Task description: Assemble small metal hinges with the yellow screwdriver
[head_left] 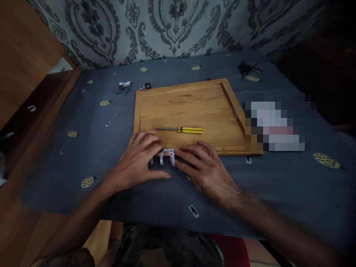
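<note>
A white metal hook rail (168, 151) with several hooks lies along the front edge of the light wooden panel (183, 102). My left hand (141, 157) holds its left end, with the fingers over the rail and the thumb stretched out in front of the hooks. From the other side, the fingertips of my right hand (203, 168) press on the rail's right end, the fingers bent. Some of the rail is hidden under my fingers. Just behind my hands, a screwdriver (190, 130) with a yellow and black handle rests flat on the panel, its tip pointing left.
The table has a dark blue pineapple-print cloth (91, 148). Left of the panel lie small metal parts (124, 87) and a few screws (117, 116). A dark object (248, 69) sits at the back right, a blurred-out item (278, 128) right of the panel. Patterned curtain (175, 29) hangs behind.
</note>
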The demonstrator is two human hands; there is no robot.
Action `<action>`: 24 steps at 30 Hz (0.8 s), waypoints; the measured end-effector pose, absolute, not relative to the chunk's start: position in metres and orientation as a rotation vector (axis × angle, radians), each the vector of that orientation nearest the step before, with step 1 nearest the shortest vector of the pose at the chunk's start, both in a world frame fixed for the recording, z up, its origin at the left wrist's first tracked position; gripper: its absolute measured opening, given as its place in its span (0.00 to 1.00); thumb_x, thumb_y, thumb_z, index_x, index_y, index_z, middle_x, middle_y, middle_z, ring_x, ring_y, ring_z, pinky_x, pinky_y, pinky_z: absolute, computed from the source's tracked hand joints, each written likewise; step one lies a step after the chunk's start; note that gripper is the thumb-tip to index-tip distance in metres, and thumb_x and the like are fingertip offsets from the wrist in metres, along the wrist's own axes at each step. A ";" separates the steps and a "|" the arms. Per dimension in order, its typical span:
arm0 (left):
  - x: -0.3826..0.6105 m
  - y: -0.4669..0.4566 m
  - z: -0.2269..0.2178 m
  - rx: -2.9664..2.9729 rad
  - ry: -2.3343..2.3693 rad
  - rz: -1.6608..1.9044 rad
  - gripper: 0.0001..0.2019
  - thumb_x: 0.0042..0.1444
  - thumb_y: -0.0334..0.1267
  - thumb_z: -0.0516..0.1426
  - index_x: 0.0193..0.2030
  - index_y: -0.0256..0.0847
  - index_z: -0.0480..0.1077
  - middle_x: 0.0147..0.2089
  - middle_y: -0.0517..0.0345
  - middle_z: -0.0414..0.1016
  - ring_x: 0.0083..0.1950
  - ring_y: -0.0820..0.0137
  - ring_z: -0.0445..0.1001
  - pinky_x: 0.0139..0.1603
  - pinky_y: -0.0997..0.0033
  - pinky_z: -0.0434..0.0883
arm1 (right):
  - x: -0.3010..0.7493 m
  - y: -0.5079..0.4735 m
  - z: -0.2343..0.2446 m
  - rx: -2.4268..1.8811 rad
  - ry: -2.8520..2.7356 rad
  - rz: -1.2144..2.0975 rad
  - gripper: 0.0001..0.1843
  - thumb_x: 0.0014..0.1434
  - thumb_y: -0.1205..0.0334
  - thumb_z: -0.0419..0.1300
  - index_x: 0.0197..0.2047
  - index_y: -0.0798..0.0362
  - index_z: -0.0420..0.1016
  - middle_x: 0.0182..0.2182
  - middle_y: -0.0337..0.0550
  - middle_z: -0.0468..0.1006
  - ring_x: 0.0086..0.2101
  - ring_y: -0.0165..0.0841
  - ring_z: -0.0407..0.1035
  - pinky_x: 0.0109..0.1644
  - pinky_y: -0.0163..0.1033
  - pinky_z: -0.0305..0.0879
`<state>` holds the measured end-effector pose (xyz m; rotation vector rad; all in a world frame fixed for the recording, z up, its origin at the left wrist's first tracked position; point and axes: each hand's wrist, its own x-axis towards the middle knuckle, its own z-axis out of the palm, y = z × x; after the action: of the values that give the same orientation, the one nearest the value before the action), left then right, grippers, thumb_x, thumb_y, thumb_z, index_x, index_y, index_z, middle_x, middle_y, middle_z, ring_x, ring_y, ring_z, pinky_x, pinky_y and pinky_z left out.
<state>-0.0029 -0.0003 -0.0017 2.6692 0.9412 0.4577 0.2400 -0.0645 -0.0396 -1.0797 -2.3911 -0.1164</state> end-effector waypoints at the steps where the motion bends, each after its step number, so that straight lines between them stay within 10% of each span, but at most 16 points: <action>1: -0.003 -0.001 -0.002 2.676 0.939 0.447 0.33 0.49 0.60 0.71 0.54 0.39 0.74 0.58 0.44 0.74 0.68 0.48 0.64 0.69 0.41 0.64 | 0.240 -0.065 -0.039 -1.083 -2.389 -0.122 0.12 0.67 0.71 0.59 0.49 0.49 0.80 0.53 0.42 0.84 0.54 0.40 0.70 0.65 0.55 0.60; 24: -0.003 0.001 0.000 2.687 0.925 0.359 0.19 0.61 0.50 0.65 0.52 0.40 0.74 0.59 0.47 0.73 0.68 0.52 0.63 0.70 0.45 0.64 | 0.239 -0.063 -0.042 -1.068 -2.390 -0.124 0.11 0.70 0.67 0.57 0.51 0.48 0.77 0.54 0.41 0.82 0.55 0.42 0.68 0.64 0.58 0.61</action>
<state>-0.0027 0.0010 0.0001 2.6868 0.9255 0.3593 0.2393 -0.0634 -0.0418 -1.0676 -2.3903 -0.1236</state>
